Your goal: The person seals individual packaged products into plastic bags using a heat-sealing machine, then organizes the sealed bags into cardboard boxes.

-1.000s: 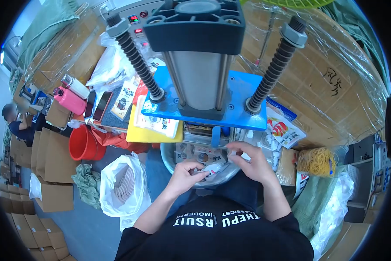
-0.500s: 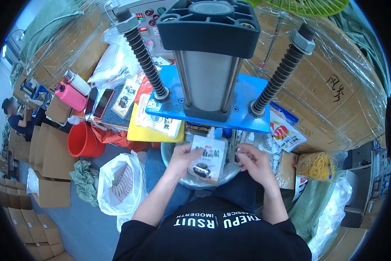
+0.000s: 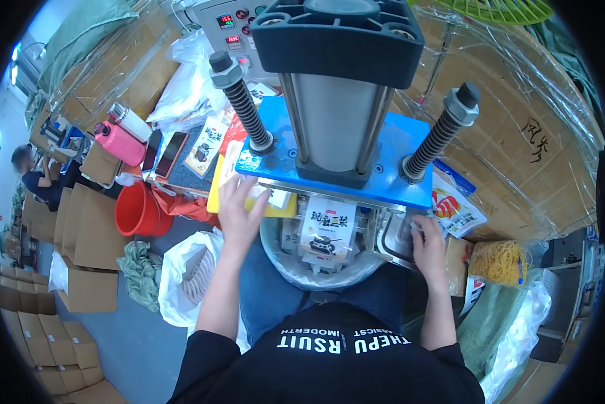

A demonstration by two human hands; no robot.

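Observation:
A white printed pouch [image 3: 326,232] lies over the plastic-lined tub [image 3: 282,265] between my knees, below the blue plate [image 3: 400,145] of the press. Spread fingers of my left hand [image 3: 242,205] reach the stack of white pouches on the yellow board [image 3: 214,193], left of the press. My right hand [image 3: 427,246] is at the right edge of a metal tray [image 3: 391,236] under the plate's right side. Its fingers are curled; what they hold, if anything, is hidden.
The press cylinder [image 3: 336,121] stands ahead between two spring rods. Left are a red bucket [image 3: 141,212], a pink bottle [image 3: 119,143], phones and a white sack [image 3: 181,286]. Right are yellow rubber bands [image 3: 497,262] and a large carton [image 3: 504,148]. Another person [image 3: 43,178] is far left.
My left hand has let go of the pouch and moved up left to the stack. My right hand has moved right to the metal tray. The pouch now lies over the tub.

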